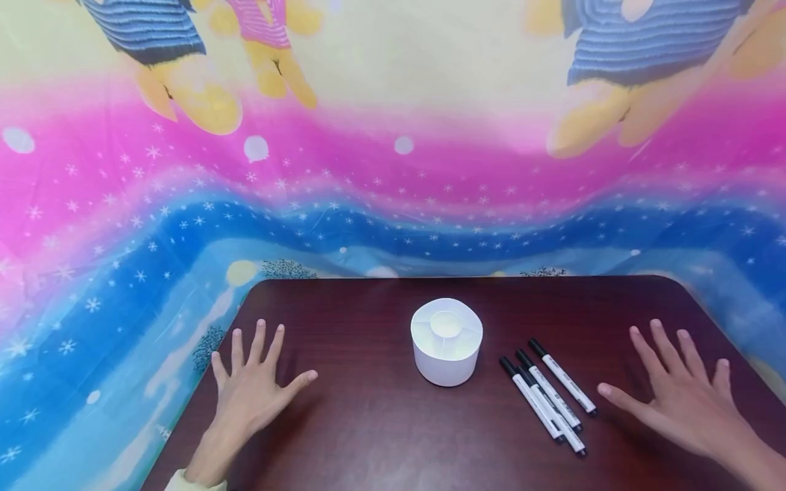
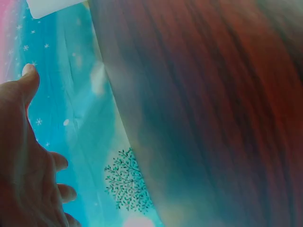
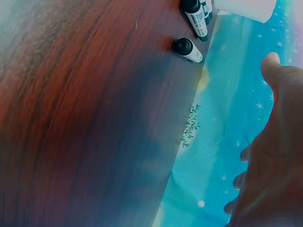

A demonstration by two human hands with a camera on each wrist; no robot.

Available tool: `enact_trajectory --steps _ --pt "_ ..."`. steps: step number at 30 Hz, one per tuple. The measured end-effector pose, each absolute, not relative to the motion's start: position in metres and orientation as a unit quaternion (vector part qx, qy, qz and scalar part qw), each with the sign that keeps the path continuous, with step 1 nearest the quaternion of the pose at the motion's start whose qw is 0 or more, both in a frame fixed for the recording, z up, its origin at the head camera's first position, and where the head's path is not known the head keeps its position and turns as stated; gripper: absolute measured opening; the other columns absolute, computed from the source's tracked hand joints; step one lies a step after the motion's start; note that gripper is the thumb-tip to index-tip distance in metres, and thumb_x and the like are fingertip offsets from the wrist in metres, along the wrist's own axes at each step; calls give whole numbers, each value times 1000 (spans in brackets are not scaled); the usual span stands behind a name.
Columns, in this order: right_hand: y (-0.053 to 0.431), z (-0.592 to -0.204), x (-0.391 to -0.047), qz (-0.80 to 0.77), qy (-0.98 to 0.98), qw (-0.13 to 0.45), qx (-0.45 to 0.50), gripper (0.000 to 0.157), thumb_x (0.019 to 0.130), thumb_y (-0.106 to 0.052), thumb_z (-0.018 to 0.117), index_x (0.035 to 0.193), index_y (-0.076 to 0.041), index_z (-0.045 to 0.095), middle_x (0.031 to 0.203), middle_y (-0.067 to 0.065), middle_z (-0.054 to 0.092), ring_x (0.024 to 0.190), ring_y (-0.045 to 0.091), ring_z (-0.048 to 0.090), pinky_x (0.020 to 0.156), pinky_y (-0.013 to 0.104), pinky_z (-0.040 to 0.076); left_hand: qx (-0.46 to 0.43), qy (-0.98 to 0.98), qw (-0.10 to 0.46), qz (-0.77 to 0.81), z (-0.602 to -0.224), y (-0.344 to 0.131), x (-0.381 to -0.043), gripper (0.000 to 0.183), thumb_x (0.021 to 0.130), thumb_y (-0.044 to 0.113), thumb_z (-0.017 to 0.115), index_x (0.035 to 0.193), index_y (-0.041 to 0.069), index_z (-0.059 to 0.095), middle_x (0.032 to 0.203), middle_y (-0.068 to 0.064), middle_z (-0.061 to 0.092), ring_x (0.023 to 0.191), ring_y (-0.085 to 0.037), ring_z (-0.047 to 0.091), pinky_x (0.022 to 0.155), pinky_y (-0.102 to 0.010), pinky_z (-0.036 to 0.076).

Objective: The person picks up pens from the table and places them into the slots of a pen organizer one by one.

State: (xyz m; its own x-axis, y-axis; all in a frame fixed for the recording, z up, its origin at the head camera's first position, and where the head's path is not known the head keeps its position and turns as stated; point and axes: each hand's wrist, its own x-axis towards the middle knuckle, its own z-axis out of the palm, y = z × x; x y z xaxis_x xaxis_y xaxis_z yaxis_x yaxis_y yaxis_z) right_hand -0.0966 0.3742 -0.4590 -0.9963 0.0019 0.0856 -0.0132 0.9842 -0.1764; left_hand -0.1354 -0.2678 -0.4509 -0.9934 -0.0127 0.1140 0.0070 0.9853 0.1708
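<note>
A round white organizer (image 1: 445,368), divided inside around a central cup, stands upright on the dark wooden table. Right of it lie several white markers (image 1: 566,375) with black caps, side by side and slanting toward the front. My left hand (image 1: 252,395) is spread above the table's left side, holding nothing. On the right side my right hand (image 1: 688,402) is spread too, its thumb nearest the markers. In the right wrist view the marker ends (image 3: 189,49) and a piece of the organizer (image 3: 251,7) show at the top.
The brown table (image 1: 368,436) has rounded far corners. Behind it and along its sides hangs a colorful cloth (image 1: 344,170) with snowflakes and cartoon figures. A pale sleeve cuff (image 1: 193,481) shows at the left wrist.
</note>
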Motion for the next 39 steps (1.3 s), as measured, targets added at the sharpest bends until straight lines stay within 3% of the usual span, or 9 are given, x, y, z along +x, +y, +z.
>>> enact_trajectory --steps 5,17,23,30,35,39 --pt "370 -459 -101 109 -993 34 19 120 97 -71 64 172 -13 -9 175 18 -27 158 52 -29 110 87 -24 -2 -995 56 -84 -449 -257 -142 113 89 86 56 174 22 18 181 -20 9 163 -58 -3 119 -88 -8" --pt "352 -456 -113 120 -991 19 51 118 97 -69 65 172 -6 0 177 21 -18 161 55 -16 109 93 13 -35 -992 61 -108 -448 -215 -159 113 87 86 60 173 24 21 182 -14 9 165 -54 -4 123 -84 -6" --pt "347 -457 -118 138 -988 15 66 117 97 -68 67 173 -5 2 179 26 -6 163 56 -4 113 87 21 -61 -988 73 -125 -446 -191 -167 113 86 88 60 173 26 22 182 -11 10 167 -50 -4 125 -83 -2" --pt "341 -459 -125 155 -983 26 90 116 95 -64 73 174 -9 7 180 23 9 161 56 14 102 88 33 -84 -981 78 -155 -441 -170 -172 112 86 84 63 173 28 20 182 -9 11 168 -47 -3 126 -82 -3" --pt "343 -460 -130 214 -968 40 126 113 92 -53 82 174 -14 14 179 20 18 155 58 28 105 82 35 -99 -974 86 -184 -440 -159 -175 109 87 81 66 173 28 23 182 -9 15 168 -45 -1 126 -82 0" --pt "347 -461 -135 226 -964 47 134 110 91 -49 85 173 -16 20 173 26 31 146 61 40 101 80 39 -120 -966 87 -211 -438 -153 -178 109 88 80 67 173 27 23 182 -6 15 169 -42 1 128 -79 0"
